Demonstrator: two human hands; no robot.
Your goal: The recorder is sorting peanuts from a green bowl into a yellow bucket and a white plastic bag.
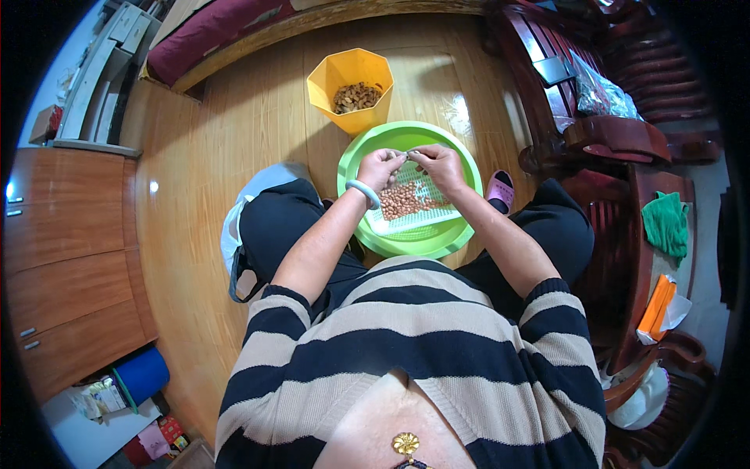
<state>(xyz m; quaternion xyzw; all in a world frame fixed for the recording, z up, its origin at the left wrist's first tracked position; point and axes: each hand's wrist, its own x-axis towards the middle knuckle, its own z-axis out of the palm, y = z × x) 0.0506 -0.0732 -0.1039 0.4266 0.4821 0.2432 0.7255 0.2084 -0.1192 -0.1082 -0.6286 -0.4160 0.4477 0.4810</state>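
Note:
My left hand (pixel 379 169) and my right hand (pixel 441 166) meet fingertip to fingertip over a round green basin (pixel 422 133). Both are closed in a pinch on one small thing that looks like a peanut, mostly covered by the fingers. Below them, a pale, slotted plastic basket (pixel 406 227) rests inside the basin. Reddish-brown shelled peanuts (pixel 400 202) lie spread over its bottom. Just beyond the basin stands a yellow, many-sided bin (pixel 367 119), partly filled with brown pieces (pixel 355 97) that look like peanut shells. A pale bracelet circles my left wrist.
My knees flank the basin, with a pale bag (pixel 254 195) by the left one. On the right are dark wooden seats (pixel 617 137) bearing a plastic bag (pixel 600 94) and a green cloth (pixel 666 223). Wooden cabinets (pixel 70 227) line the left side.

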